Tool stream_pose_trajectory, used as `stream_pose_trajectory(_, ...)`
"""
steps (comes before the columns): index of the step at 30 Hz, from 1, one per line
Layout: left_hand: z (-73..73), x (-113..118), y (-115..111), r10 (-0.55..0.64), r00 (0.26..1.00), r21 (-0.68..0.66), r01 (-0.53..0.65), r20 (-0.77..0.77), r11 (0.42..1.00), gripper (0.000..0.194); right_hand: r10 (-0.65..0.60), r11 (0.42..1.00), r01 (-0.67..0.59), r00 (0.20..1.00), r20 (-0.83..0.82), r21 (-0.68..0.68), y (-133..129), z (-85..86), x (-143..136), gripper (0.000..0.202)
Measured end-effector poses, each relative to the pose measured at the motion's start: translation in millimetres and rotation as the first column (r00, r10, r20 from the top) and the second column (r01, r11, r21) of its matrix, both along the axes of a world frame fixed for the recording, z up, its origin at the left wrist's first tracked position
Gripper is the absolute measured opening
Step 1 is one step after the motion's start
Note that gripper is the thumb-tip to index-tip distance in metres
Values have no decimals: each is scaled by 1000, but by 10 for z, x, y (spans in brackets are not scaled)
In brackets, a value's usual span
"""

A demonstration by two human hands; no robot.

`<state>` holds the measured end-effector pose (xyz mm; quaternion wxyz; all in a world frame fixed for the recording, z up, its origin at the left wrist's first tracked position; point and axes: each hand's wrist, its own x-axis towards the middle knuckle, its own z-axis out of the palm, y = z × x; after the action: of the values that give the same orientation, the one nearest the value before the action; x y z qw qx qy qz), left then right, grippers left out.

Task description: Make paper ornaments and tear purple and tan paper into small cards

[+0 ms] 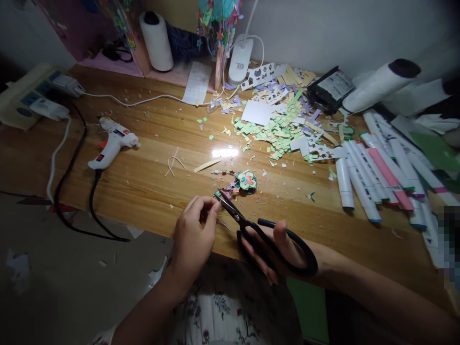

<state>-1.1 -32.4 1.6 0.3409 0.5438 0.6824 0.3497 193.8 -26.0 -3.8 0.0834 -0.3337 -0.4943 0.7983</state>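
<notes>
My right hand [276, 249] grips black scissors [240, 218] by their large loop handles, the thumb through one loop. Their blades point up and left, slightly parted, with the tips beside the fingertips of my left hand [197, 223]. The left hand is closed in a pinch near a small green-and-white piece at the blade tips; exactly what it pinches is too small to make out. Just beyond the blades lies a round flower-shaped paper ornament [246, 181] in green and cream, with small star pieces strung beside it.
A white glue gun [113, 143] with a black cord lies left, near a power strip [30, 98]. Paper scraps [283, 129] are heaped at the back right. Several markers [362, 184] lie on the right. A cream paper strip [207, 166] and thread [175, 163] rest mid-table.
</notes>
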Motion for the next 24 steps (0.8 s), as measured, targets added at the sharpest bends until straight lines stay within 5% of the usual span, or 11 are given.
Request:
stream_pose_trajectory(7, 11, 7, 4, 13, 1000, -9, -13, 14, 1000, 14, 9, 1000, -9, 999, 47, 9, 10, 70, 40, 70)
stream_pose_trajectory(15, 45, -17, 29, 10, 999, -33, -8, 36, 999, 16, 9, 998, -6, 999, -40, 69, -27, -71, 17, 83)
stream_pose_trajectory(24, 25, -74, 46, 13, 999, -49, -11, 45, 999, 16, -93, 995, 90, 993, -78, -40, -10, -49, -49, 75)
